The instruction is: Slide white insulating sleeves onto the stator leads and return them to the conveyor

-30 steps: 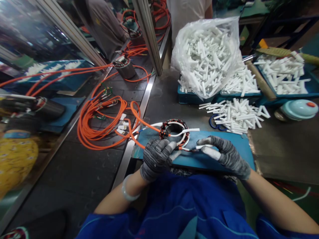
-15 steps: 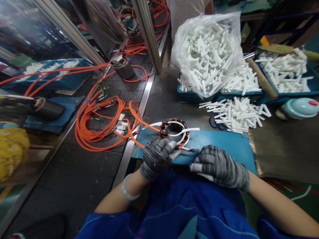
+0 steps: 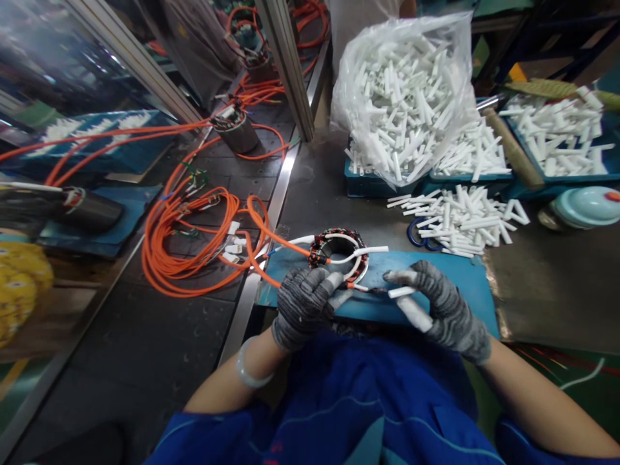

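Observation:
My left hand (image 3: 307, 300), in a grey knit glove, is closed on an orange cable (image 3: 267, 276) at the front of a wound stator (image 3: 361, 263). From under its fingers a lead runs right to a dark wire tip (image 3: 376, 290). My right hand (image 3: 431, 303), gloved too, holds a short white sleeve (image 3: 402, 292) between thumb and fingers; the sleeve's left end is close to that tip. Whether they touch I cannot tell. On the stator's top another white sleeve (image 3: 375, 250) sits over a lead. A blue mat (image 3: 455, 284) lies beneath.
Loose white sleeves (image 3: 465, 219) are piled behind my right hand, beside a blue ring (image 3: 417, 232). Behind stand a plastic bag of sleeves (image 3: 404, 97), a blue bin (image 3: 557, 177) and a light-blue container (image 3: 584, 206). Coiled orange cable (image 3: 194, 258) lies left, near another stator (image 3: 237, 132).
My right hand has lifted and turned, its fingers opening out so the white sleeve shows at the wire tip. My left hand and the stator stay put.

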The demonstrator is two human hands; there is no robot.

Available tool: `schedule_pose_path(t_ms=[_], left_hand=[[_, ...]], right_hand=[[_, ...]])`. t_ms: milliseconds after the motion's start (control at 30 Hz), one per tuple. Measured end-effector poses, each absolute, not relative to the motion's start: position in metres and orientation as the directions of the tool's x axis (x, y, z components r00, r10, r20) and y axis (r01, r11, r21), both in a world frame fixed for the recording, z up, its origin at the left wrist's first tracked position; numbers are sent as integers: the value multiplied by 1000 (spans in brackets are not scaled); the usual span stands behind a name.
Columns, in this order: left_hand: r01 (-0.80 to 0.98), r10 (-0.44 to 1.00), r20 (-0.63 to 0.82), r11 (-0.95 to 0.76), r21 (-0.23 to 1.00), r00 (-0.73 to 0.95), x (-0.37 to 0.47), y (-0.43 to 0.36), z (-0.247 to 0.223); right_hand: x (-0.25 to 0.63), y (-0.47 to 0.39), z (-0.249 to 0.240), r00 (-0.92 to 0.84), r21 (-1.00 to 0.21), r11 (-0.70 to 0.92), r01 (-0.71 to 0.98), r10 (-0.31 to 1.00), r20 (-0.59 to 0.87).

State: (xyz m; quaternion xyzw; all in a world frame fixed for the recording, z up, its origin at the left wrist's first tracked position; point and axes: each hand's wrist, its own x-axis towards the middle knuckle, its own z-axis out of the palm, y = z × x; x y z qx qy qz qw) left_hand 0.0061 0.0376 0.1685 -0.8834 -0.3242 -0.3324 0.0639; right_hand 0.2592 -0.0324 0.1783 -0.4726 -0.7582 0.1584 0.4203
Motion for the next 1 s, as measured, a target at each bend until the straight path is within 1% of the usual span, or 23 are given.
schedule_pose_path(t_ms=[33, 100, 167, 200, 233, 267, 333, 467, 567, 800, 1000], left_hand=[[614, 532, 627, -782, 106, 569, 6, 38, 169], [608, 530, 629, -786, 113, 569, 6, 38, 169], [604, 528, 633, -788, 118, 566, 5, 38, 169], [602, 528, 632, -790, 120, 567, 6, 38, 168], [599, 527, 633, -791, 121, 567, 6, 38, 168], [599, 524, 638, -792, 121, 564, 6, 38, 168], [598, 514, 651, -794, 114, 558, 7, 38, 168], [603, 510, 656, -791, 103, 557, 8, 39, 168], [608, 526, 640, -786, 113, 560, 7, 38, 169], [602, 530, 636, -789, 126, 561, 7, 38, 170], [606, 532, 630, -786, 119, 566, 7, 38, 168]], right_hand=[[258, -30, 179, -257, -565, 551, 614, 817, 517], [257, -25, 179, -364, -384, 635, 671, 732, 575], [258, -21, 176, -428, -227, 657, 719, 675, 601], [260, -20, 175, -432, -181, 643, 744, 669, 605], [262, -20, 173, -423, -164, 623, 765, 677, 602], [264, -20, 171, -399, -174, 600, 781, 693, 600], [268, -22, 168, -330, -254, 559, 789, 735, 593], [271, -26, 164, -172, -519, 471, 714, 835, 522], [269, -28, 162, -100, -648, 410, 642, 883, 459], [261, -29, 165, -44, -843, 252, 476, 964, 263], [253, -29, 162, 1, -898, 165, 407, 983, 181]])
